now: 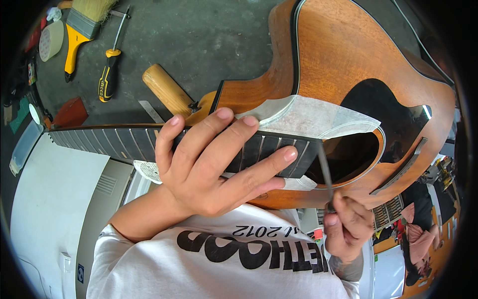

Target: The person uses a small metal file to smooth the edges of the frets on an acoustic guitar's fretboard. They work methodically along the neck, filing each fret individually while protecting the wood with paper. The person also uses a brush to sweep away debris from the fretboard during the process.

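Observation:
A brown acoustic guitar [343,55] lies across a dark workbench, its dark fretboard [114,142] running to the left. My left hand [214,159] rests flat over the fretboard near the body, fingers spread and pressing down. My right hand [348,226] is closed around the handle of a thin dark file [323,164], whose tip stands at the fretboard's end beside the soundhole [348,157]. White paper masking [313,117] covers the guitar top on both sides of the fretboard end.
On the bench at top left lie a yellow-handled brush [82,30], a yellow and black screwdriver [110,70], a wooden tool handle [167,89], a roll of tape [51,40] and a red block [72,112]. A white machine [55,199] stands lower left.

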Available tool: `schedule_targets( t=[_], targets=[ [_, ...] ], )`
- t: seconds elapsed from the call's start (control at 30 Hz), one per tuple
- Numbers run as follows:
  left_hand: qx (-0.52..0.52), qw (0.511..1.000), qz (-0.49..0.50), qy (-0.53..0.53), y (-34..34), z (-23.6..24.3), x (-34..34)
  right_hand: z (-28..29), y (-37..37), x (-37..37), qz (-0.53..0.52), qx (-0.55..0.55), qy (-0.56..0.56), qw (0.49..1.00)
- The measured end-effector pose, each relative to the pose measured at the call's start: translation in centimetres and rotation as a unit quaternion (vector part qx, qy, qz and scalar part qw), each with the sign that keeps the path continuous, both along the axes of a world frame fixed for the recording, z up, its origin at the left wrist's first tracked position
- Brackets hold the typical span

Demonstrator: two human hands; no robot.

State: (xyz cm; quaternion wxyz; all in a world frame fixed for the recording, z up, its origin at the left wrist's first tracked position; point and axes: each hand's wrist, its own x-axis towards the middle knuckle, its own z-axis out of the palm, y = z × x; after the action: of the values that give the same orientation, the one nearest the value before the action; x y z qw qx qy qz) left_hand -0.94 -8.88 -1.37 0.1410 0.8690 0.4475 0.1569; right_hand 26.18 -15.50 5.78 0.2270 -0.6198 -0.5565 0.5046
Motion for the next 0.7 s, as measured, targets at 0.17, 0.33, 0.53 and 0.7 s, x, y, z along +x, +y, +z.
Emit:
schedule_targets(
  t=[0.17,0.33,0.53,0.7],
  targets=[
    [0.0,1.0,0.002,-0.003,-0.1,-0.1,0.0,-1.1,-2.5,-1.2,-0.038,-0.025,0.038,0.998],
    [-0.004,1.0,0.002,0.0,-0.1,-0.2,0.0,-1.7,-1.9,-1.7,-0.034,-0.007,0.041,0.999],
    [0.003,1.0,0.001,-0.001,-0.1,-0.2,-0.1,-0.6,0.8,-2.0,0.009,-0.005,0.009,1.0],
    [0.0,1.0,0.0,-0.003,0.1,-0.1,0.0,-0.3,3.7,-1.5,0.094,0.045,-0.045,0.993]
  ],
)
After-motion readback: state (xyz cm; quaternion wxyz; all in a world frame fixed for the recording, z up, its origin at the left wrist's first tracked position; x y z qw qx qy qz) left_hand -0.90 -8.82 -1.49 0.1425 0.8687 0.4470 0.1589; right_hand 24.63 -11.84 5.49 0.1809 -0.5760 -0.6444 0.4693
